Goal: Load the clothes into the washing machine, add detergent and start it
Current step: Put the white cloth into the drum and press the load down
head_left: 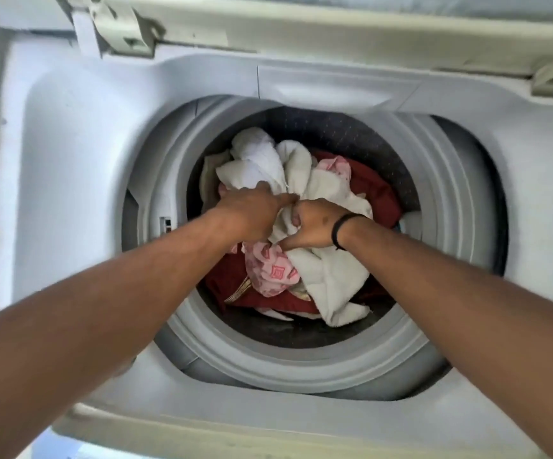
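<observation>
Writing: none readable
Hands: two, inside the washing machine (70,134) drum
Left hand (255,212): closed on white towel (328,193)
Right hand (315,226): clutching same towel
Wristband (341,230): one, black

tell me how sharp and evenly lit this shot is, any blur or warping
Head view: soft even daylight, no harsh glare; the drum interior is shadowed behind the white towel. Wide-angle warping bows the lid edge and stretches the forearms. Slight motion blur on the left hand and right hand.

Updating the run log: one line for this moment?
phase: loading | left hand, right hand: gripping white towel | drum: clothes inside | lid: open
</observation>
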A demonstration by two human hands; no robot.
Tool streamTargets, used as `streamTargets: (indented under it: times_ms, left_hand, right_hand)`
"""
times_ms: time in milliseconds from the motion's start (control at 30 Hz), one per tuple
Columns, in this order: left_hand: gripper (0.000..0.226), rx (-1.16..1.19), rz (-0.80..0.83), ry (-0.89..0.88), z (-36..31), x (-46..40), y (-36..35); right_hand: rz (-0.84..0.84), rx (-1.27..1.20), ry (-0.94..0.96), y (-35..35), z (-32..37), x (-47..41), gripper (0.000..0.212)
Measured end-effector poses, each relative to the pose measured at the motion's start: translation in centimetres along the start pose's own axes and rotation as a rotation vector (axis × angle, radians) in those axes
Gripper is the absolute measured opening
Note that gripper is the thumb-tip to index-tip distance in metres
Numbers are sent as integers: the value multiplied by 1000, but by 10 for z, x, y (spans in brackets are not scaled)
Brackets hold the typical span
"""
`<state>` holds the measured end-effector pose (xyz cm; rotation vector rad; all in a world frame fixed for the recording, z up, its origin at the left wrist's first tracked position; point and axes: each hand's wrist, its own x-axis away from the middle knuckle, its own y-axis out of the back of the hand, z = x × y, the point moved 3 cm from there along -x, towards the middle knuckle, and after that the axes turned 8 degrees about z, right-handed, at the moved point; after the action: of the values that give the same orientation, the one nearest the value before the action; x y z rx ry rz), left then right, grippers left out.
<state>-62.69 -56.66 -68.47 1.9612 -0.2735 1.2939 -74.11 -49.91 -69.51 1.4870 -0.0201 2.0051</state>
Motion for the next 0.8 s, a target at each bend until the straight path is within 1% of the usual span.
streamTargets:
  times_ms: [100, 133, 167, 200, 300, 333, 367, 400, 433, 467, 500, 567, 633, 667, 700, 733, 800]
  left_hand:
    - [52, -57, -49, 111, -1, 0, 5]
    - [46, -65, -78, 162, 0, 1, 7]
    - [39, -57, -124, 204, -1, 2, 11]
    - [33, -33, -182, 233, -1, 3, 15]
    - [26, 65, -321, 255, 0, 9, 22]
    - [27, 82, -335, 243, -1, 9, 22]
    - [28, 92, -333, 220, -2, 10, 22]
    - [28, 92, -323, 193, -5, 10, 20]
    - [29, 87, -322, 165, -7, 10, 19]
    - [31, 84, -328, 132, -10, 10, 19]
    - [35, 92, -334, 89, -13, 10, 20]
    - [48, 130, -309, -17, -15, 9, 20]
    - [56, 118, -189, -70, -14, 3, 12]
    - [55, 89, -104, -63, -12, -1, 8]
    - [53, 59, -12, -44, -10, -3, 2]
    - [53, 40, 76, -27, -7, -5, -3]
    - [62, 32, 200, -24, -6, -8, -12]
  right_hand:
    - [3, 213, 31, -20, 13, -18, 33]
    - [26, 248, 62, -28, 21, -20, 29]
    - [86, 253, 100, -36, 30, -20, 25]
    - [187, 220, 134, -46, 38, -18, 20]
    - [672, -7, 159, -84, 61, 1, 7]
    - [774, 9, 165, -97, 63, 8, 4]
    - [809, 83, 172, -105, 63, 12, 10]
    - [826, 203, 167, -111, 61, 13, 24]
    - [813, 334, 153, -113, 60, 13, 35]
    - [715, 432, 127, -109, 57, 10, 41]
    - [570, 469, 97, -99, 53, 8, 43]
    - [270, 400, 42, -69, 43, 4, 41]
    - [25, 306, -14, -43, 26, -5, 43]
    - [-46, 273, -50, -33, 17, -10, 46]
    - [-72, 243, -75, -28, 7, -15, 49]
    - [-58, 194, -94, -26, -4, -21, 53]
    - [23, 60, -131, -28, -22, -26, 65]
